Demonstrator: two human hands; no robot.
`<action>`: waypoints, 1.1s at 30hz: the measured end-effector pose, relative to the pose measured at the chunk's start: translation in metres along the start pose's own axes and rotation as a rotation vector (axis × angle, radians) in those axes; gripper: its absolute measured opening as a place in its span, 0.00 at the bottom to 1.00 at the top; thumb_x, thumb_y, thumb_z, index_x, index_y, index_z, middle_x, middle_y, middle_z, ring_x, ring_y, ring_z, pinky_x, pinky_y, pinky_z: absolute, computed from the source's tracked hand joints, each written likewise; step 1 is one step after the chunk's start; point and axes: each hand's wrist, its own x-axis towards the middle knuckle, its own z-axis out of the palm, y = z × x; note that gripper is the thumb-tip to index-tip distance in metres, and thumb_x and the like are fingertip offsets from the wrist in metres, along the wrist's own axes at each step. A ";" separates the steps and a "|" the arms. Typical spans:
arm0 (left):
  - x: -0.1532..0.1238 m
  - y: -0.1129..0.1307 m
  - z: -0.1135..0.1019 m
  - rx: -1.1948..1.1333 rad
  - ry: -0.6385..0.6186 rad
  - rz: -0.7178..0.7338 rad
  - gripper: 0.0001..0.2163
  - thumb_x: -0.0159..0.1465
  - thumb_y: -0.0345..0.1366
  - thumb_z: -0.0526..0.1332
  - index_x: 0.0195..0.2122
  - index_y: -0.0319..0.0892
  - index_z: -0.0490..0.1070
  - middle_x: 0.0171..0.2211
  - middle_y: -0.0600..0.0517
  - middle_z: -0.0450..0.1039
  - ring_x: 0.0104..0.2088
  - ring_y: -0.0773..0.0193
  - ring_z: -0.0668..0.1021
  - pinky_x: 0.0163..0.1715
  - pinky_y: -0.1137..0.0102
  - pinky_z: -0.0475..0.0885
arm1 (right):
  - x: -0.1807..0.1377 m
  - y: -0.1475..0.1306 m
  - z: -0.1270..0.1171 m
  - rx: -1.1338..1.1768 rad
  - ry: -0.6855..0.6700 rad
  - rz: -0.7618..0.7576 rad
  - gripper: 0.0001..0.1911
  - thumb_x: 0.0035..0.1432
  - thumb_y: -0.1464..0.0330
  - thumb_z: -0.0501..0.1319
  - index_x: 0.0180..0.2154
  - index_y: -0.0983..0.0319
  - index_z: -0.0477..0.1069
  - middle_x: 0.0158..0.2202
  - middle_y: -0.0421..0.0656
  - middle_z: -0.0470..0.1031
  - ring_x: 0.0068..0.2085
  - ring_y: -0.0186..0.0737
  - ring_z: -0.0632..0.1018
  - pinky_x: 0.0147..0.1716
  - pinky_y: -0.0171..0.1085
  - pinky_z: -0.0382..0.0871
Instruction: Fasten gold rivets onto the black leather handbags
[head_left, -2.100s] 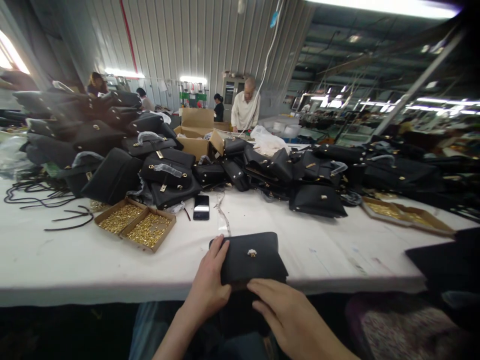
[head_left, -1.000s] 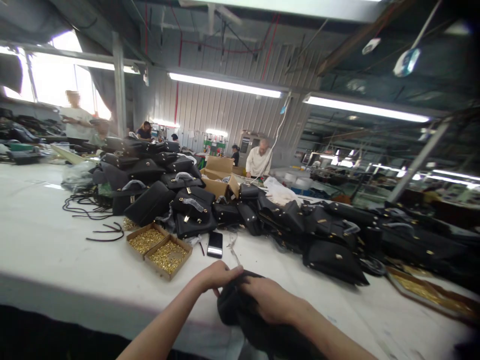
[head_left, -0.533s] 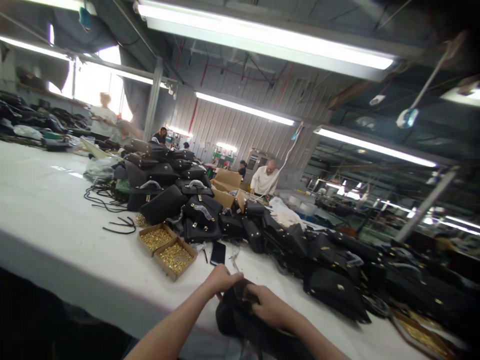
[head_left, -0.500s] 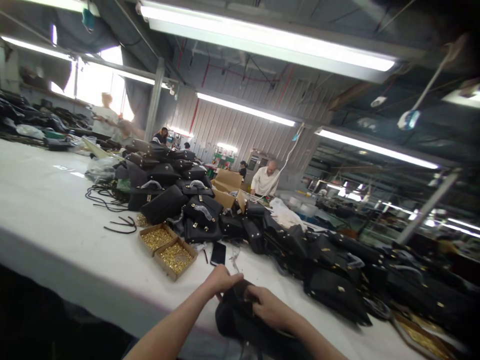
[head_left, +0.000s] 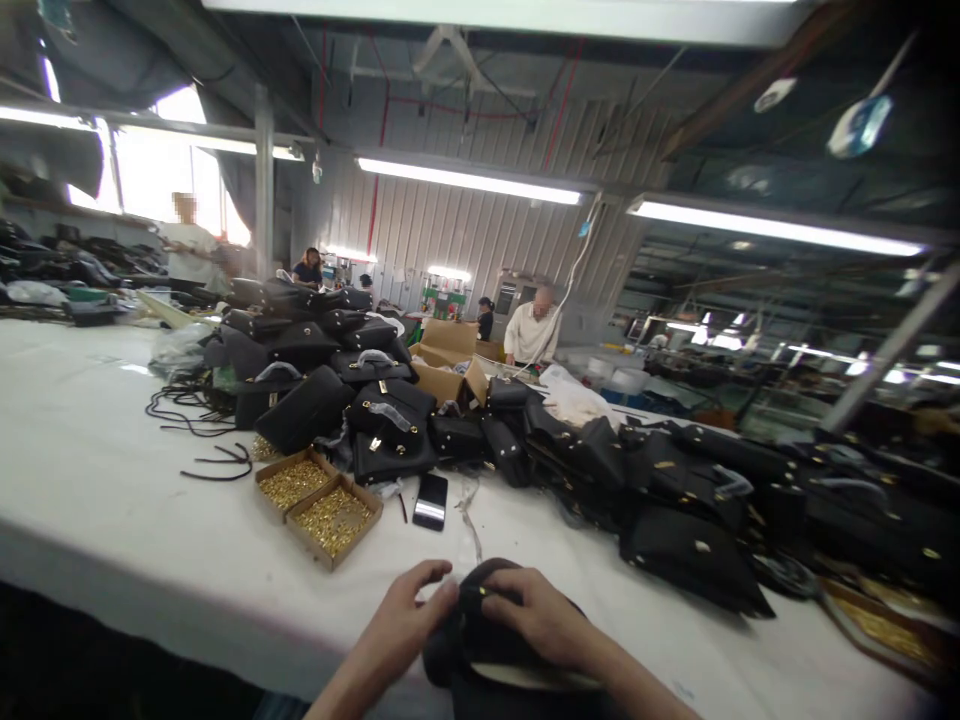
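Observation:
A black handbag (head_left: pixel 487 690) lies at the table's near edge, its opening partly spread and a small gold fitting (head_left: pixel 481 591) showing near its upper edge. My right hand (head_left: pixel 536 615) is closed on that upper edge, the thumb on the near side and the fingers over the top. Just left of the bag is my left hand (head_left: pixel 412 610), thumb and forefinger apart; nothing is visible between them. Its other fingers are mostly hidden. Beyond it stand two cardboard trays (head_left: pixel 289 515) of small gold metal pieces.
Black handbags (head_left: pixel 394 430) are heaped across the white table (head_left: pixel 90 430), some with wrapped handles. A phone (head_left: pixel 430 502) lies before them, black cords (head_left: pixel 217 462) to the left. An open cardboard box (head_left: pixel 439 380) stands behind. Another tray (head_left: pixel 877 620) sits at right. Several people work farther back.
My left hand has come off the bag's edge and moved slightly left, fingers parting. My right hand still grips the bag, which has turned to show its opening. The view has tilted.

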 end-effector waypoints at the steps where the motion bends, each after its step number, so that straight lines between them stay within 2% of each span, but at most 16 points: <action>1: -0.013 -0.010 0.001 -0.030 -0.035 0.005 0.34 0.71 0.63 0.61 0.68 0.42 0.72 0.69 0.40 0.70 0.68 0.43 0.72 0.67 0.57 0.72 | 0.001 0.003 -0.002 0.007 0.008 -0.008 0.13 0.69 0.63 0.63 0.44 0.61 0.84 0.45 0.42 0.83 0.48 0.46 0.82 0.49 0.38 0.72; 3: -0.035 -0.029 0.003 -0.011 -0.129 0.046 0.39 0.71 0.60 0.63 0.77 0.44 0.61 0.76 0.41 0.58 0.75 0.42 0.63 0.75 0.53 0.62 | 0.003 0.007 -0.004 0.005 0.026 -0.019 0.12 0.70 0.63 0.63 0.43 0.60 0.84 0.43 0.41 0.83 0.45 0.44 0.81 0.47 0.37 0.71; 6: -0.050 -0.038 0.008 0.093 -0.131 0.038 0.41 0.73 0.56 0.62 0.81 0.46 0.51 0.80 0.45 0.47 0.79 0.42 0.53 0.79 0.51 0.51 | 0.008 0.014 -0.007 -0.015 0.034 -0.026 0.12 0.71 0.62 0.63 0.40 0.61 0.84 0.40 0.40 0.83 0.43 0.42 0.80 0.45 0.36 0.70; 10: -0.036 -0.011 0.018 0.173 -0.014 -0.086 0.34 0.75 0.48 0.56 0.79 0.39 0.55 0.78 0.42 0.53 0.78 0.46 0.57 0.78 0.53 0.53 | 0.014 0.025 -0.011 -0.042 0.001 -0.021 0.14 0.71 0.60 0.63 0.40 0.61 0.84 0.37 0.40 0.81 0.38 0.40 0.77 0.39 0.36 0.67; 13: -0.020 0.013 0.025 0.192 0.044 -0.078 0.31 0.74 0.42 0.53 0.77 0.36 0.60 0.76 0.41 0.59 0.77 0.49 0.60 0.78 0.56 0.53 | 0.013 0.033 -0.012 -0.036 0.010 -0.031 0.15 0.72 0.58 0.62 0.43 0.60 0.84 0.38 0.40 0.81 0.38 0.40 0.77 0.39 0.36 0.67; 16: -0.014 0.023 0.028 0.189 0.057 -0.051 0.30 0.73 0.39 0.53 0.75 0.36 0.63 0.74 0.42 0.62 0.75 0.51 0.63 0.77 0.60 0.55 | 0.011 0.037 -0.012 -0.020 0.054 -0.042 0.17 0.73 0.57 0.61 0.43 0.60 0.84 0.39 0.41 0.82 0.40 0.42 0.78 0.42 0.37 0.68; 25: -0.017 0.024 0.026 0.172 0.061 -0.056 0.30 0.74 0.43 0.53 0.74 0.37 0.66 0.73 0.44 0.64 0.74 0.49 0.65 0.76 0.60 0.57 | 0.007 0.023 -0.003 0.021 0.049 -0.056 0.19 0.73 0.55 0.62 0.41 0.61 0.84 0.37 0.42 0.81 0.39 0.42 0.77 0.42 0.37 0.69; 30: -0.011 0.003 0.027 0.153 0.154 -0.169 0.32 0.74 0.41 0.51 0.77 0.33 0.59 0.75 0.41 0.61 0.75 0.51 0.64 0.77 0.59 0.55 | 0.006 0.016 0.002 -0.009 0.029 -0.049 0.19 0.75 0.56 0.60 0.38 0.61 0.81 0.36 0.40 0.79 0.39 0.40 0.76 0.40 0.36 0.66; 33: -0.010 -0.013 0.030 0.156 0.172 -0.153 0.31 0.75 0.41 0.50 0.77 0.33 0.60 0.74 0.42 0.62 0.74 0.53 0.65 0.77 0.59 0.56 | 0.006 0.007 0.008 -0.057 0.055 -0.071 0.19 0.76 0.59 0.59 0.36 0.61 0.79 0.37 0.40 0.79 0.39 0.40 0.76 0.41 0.36 0.65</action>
